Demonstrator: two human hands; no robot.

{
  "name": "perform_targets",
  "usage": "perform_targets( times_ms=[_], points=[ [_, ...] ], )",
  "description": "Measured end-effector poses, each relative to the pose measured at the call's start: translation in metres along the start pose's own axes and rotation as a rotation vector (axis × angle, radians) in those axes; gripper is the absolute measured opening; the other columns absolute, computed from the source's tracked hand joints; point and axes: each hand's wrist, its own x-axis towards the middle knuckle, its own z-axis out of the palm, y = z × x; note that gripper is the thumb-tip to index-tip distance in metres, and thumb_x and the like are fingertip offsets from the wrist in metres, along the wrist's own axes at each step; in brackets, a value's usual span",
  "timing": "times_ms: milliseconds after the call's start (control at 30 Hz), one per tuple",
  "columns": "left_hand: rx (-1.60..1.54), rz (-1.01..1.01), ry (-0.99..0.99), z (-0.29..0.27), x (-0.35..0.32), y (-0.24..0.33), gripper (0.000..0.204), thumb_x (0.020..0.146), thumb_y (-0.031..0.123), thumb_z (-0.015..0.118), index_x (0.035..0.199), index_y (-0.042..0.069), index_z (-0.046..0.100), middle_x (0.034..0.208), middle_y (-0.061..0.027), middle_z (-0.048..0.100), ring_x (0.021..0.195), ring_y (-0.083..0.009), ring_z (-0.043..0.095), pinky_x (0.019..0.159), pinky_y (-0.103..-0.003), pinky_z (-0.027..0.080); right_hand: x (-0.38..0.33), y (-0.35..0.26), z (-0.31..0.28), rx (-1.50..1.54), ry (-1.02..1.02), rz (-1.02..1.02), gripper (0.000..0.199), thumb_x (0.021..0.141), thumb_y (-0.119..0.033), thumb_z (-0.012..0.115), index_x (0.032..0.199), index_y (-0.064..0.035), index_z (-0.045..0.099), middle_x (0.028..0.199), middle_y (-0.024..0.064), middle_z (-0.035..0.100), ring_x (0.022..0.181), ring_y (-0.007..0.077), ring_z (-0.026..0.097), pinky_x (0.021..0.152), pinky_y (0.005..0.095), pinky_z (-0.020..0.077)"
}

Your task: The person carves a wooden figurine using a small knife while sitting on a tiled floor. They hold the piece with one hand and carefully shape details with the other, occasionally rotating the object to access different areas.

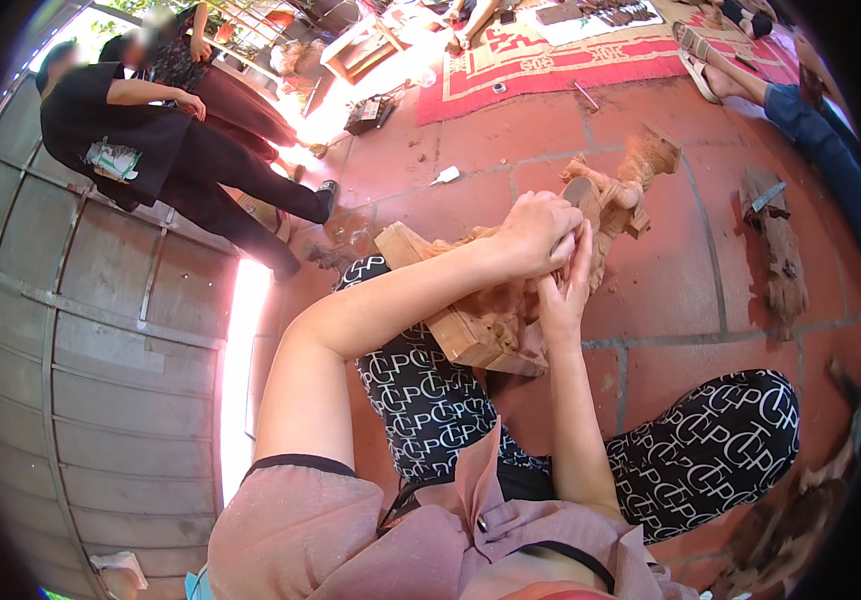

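Observation:
A light-brown wooden carving (pixel 515 300) with a squared base lies slanted across my lap, its slim figured end (pixel 630 190) reaching far right above the floor. My left hand (pixel 538 232) is bent over the middle of the carving with its fingers closed. A grey-brown rounded flat piece (pixel 581 194) shows at its fingertips; its kind is unclear. My right hand (pixel 568 285) rests against the near side of the carving, its fingers stretched out and meeting my left fingers. The spot where the hands touch the wood is partly hidden.
Red floor tiles (pixel 665 290) surround me. A dark rough wood piece (pixel 782 260) lies at right with a small blade-like thing on it. A white scrap (pixel 445 175) lies ahead. Two people (pixel 180 150) stand at far left; another person's leg (pixel 810 120) is beside a red mat (pixel 590 70).

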Motion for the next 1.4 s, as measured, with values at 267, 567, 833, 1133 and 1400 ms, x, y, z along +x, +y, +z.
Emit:
perform_targets(
  times_ms=[267, 567, 833, 1133, 1400],
  points=[
    [0.076, -0.076, -0.074, -0.014, -0.002, 0.009, 0.013, 0.080, 0.017, 0.050, 0.084, 0.006, 0.056, 0.084, -0.0100, 0.058, 0.092, -0.0321, 0.053, 0.080, -0.059, 0.038, -0.001, -0.012, 0.007, -0.044, -0.039, -0.005, 0.081, 0.082, -0.005, 0.063, 0.145, -0.0024, 0.012, 0.130, 0.0170, 0.046, 0.116, 0.0216, 0.049, 0.096, 0.0318, 0.0412],
    [0.077, -0.132, -0.119, -0.023, -0.006, 0.006, 0.013, 0.079, 0.016, 0.051, 0.081, 0.005, 0.056, 0.081, -0.0112, 0.059, 0.091, -0.0331, 0.054, 0.084, -0.057, 0.039, -0.001, -0.001, 0.001, -0.138, -0.081, -0.039, 0.080, 0.079, 0.000, 0.061, 0.145, -0.0017, 0.014, 0.136, 0.0184, 0.040, 0.121, 0.0261, 0.047, 0.101, 0.0342, 0.0376],
    [-0.158, 0.031, 0.028, -0.011, -0.006, -0.009, 0.009, 0.077, 0.012, 0.051, 0.078, 0.003, 0.055, 0.073, -0.0141, 0.058, 0.076, -0.0342, 0.055, 0.072, -0.044, 0.043, -0.001, -0.004, 0.006, -0.119, -0.022, -0.029, 0.078, 0.077, 0.001, 0.060, 0.144, -0.0023, 0.020, 0.132, 0.0176, 0.045, 0.119, 0.0239, 0.048, 0.099, 0.0333, 0.0397],
    [-0.152, 0.020, 0.067, -0.008, -0.011, -0.009, 0.009, 0.077, 0.012, 0.051, 0.078, 0.003, 0.055, 0.074, -0.0144, 0.058, 0.076, -0.0350, 0.055, 0.073, -0.045, 0.043, -0.004, 0.000, 0.004, -0.153, -0.026, -0.041, 0.076, 0.077, 0.000, 0.060, 0.143, -0.0022, 0.023, 0.131, 0.0171, 0.047, 0.116, 0.0240, 0.051, 0.097, 0.0338, 0.0418],
    [-0.133, 0.079, 0.106, -0.010, -0.005, -0.005, 0.010, 0.076, 0.013, 0.052, 0.076, 0.003, 0.054, 0.075, -0.0144, 0.058, 0.077, -0.0345, 0.056, 0.073, -0.044, 0.044, -0.002, -0.006, 0.007, -0.067, 0.009, -0.031, 0.077, 0.077, 0.000, 0.060, 0.144, -0.0029, 0.021, 0.134, 0.0179, 0.045, 0.118, 0.0246, 0.049, 0.099, 0.0333, 0.0403]
  ],
)
